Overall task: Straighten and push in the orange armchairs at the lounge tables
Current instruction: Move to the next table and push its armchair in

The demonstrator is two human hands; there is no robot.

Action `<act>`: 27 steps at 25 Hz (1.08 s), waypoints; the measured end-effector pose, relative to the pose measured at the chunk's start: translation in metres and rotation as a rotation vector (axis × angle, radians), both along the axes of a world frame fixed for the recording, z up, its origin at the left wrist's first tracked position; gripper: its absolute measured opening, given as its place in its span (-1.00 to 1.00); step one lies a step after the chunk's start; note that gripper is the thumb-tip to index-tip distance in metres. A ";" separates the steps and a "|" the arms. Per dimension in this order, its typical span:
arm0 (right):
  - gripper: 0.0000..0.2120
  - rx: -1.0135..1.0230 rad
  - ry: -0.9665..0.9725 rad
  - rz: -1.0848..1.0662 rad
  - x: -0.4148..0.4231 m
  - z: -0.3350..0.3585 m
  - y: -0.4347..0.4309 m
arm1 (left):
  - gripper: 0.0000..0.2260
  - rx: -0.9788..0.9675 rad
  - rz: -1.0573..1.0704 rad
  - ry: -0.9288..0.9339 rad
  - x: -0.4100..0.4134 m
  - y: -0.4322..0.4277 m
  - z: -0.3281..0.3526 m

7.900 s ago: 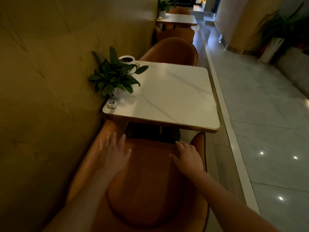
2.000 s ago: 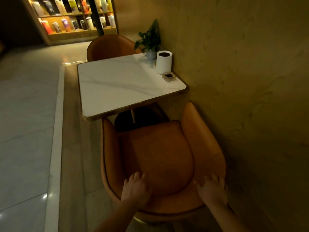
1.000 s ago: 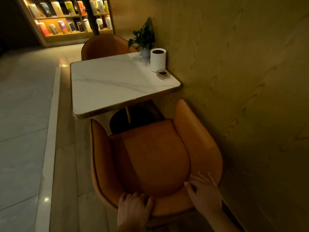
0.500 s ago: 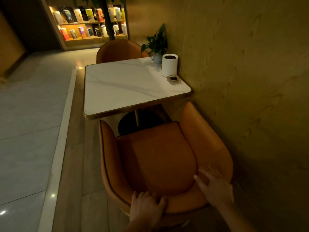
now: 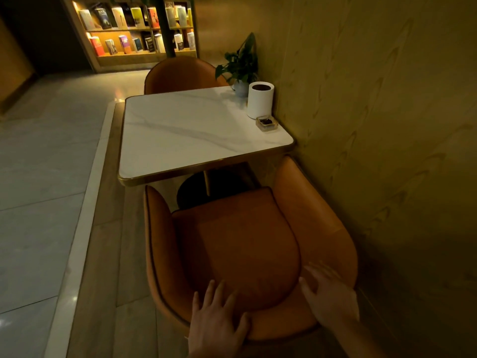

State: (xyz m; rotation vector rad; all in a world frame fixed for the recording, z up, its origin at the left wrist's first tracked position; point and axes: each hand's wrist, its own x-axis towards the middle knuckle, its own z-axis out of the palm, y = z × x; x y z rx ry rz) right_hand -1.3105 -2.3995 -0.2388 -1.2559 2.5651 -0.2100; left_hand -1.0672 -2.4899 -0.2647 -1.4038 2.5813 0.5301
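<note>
An orange armchair (image 5: 247, 244) stands in front of me, facing a white marble lounge table (image 5: 196, 135) with a gold rim. Its seat front reaches just under the table's near edge, and its right arm lies close to the wall. My left hand (image 5: 216, 321) lies on the top of the backrest with fingers spread flat. My right hand (image 5: 327, 298) presses flat on the backrest's right side, fingers straight. A second orange armchair (image 5: 180, 74) sits tucked in at the table's far side.
On the table by the wall stand a white cylinder (image 5: 260, 99), a small ashtray (image 5: 266, 123) and a potted plant (image 5: 241, 68). A yellow wall (image 5: 387, 125) runs along the right. A white kerb (image 5: 85, 202) borders tiled floor at left. A lit bookshelf (image 5: 136, 29) stands beyond.
Since two seconds ago both hands shifted on the backrest; the left hand's fingers, curled over the rim half a second ago, now lie spread flat. The view moved closer.
</note>
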 end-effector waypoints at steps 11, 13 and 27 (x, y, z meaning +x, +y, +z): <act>-0.51 0.019 -0.027 0.009 -0.040 0.006 -0.047 | -0.33 0.030 0.053 0.049 -0.041 -0.039 -0.002; -0.51 0.028 -0.052 -0.007 -0.043 0.008 -0.051 | -0.34 0.040 0.055 0.063 -0.044 -0.042 -0.003; -0.53 0.051 -0.061 -0.051 -0.049 0.010 -0.061 | -0.34 0.049 0.002 0.124 -0.050 -0.054 -0.001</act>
